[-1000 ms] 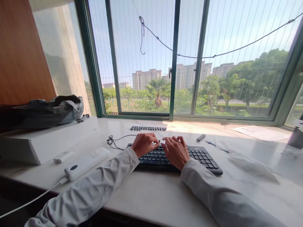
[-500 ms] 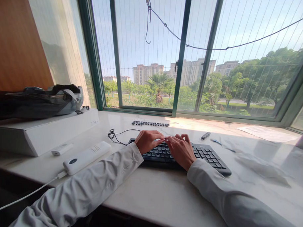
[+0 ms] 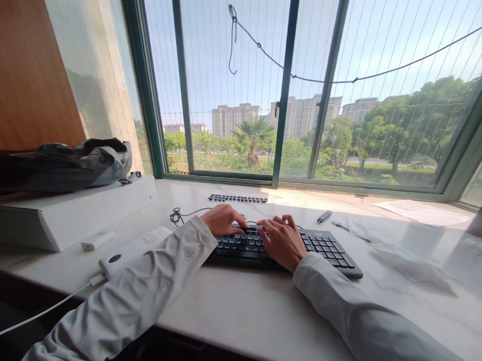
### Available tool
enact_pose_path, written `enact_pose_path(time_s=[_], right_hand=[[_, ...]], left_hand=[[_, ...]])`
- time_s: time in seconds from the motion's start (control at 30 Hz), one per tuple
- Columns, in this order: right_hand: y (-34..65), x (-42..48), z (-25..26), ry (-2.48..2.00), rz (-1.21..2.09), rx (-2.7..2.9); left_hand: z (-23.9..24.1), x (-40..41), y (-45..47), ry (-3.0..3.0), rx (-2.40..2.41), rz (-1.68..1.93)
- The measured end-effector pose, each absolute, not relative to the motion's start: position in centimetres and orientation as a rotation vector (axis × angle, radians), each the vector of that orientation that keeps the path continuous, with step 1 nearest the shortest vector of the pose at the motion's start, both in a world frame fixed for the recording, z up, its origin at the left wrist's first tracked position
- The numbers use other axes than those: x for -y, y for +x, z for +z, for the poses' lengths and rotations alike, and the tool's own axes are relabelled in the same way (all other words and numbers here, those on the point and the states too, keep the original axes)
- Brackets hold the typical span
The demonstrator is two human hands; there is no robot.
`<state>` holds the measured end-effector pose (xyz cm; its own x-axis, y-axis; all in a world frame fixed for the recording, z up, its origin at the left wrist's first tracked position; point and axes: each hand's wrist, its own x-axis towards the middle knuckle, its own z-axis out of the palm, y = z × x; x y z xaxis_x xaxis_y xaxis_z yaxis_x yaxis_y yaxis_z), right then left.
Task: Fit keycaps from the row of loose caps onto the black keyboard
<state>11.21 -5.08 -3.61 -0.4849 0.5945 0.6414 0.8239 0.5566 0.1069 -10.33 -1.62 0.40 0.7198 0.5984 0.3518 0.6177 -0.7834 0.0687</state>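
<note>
A black keyboard (image 3: 330, 251) lies on the pale marble sill (image 3: 252, 312) in front of the window. My left hand (image 3: 220, 219) rests on its left half with the fingers stretched toward the far row of keys. Just to the right, my right hand (image 3: 282, 241) lies over the middle keys, fingers spread and slightly curled. Neither hand holds anything that I can make out. Both arms are in white sleeves. The keyboard's thin black cable (image 3: 179, 216) is bunched just left of my left hand.
A strip of dark keycaps (image 3: 237, 198) lies behind the keyboard. A marker (image 3: 324, 216), a blue pen (image 3: 344, 227), paper (image 3: 417, 212) and clear plastic (image 3: 412, 266) lie to the right. At left: a white box (image 3: 74, 211) under a dark bag (image 3: 67, 164), and a cabled power bank (image 3: 123, 254).
My left hand has slid away from the right hand toward the keyboard's far left keys. The right hand stays on the middle keys. The view has shifted slightly.
</note>
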Motion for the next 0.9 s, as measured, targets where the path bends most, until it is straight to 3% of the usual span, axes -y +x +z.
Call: enact_pose_path(time_s=[0.27, 0.9], right_hand=[[10.6, 5.7, -3.7, -1.104, -0.498, 2.318], [10.2, 6.2, -3.7, -1.015, -0.451, 2.366]], left_hand=[[1.4, 0.2, -13.0, -3.201, 1.108, -0.339], [0.2, -0.7, -13.4, -3.294, 1.242, -0.428]])
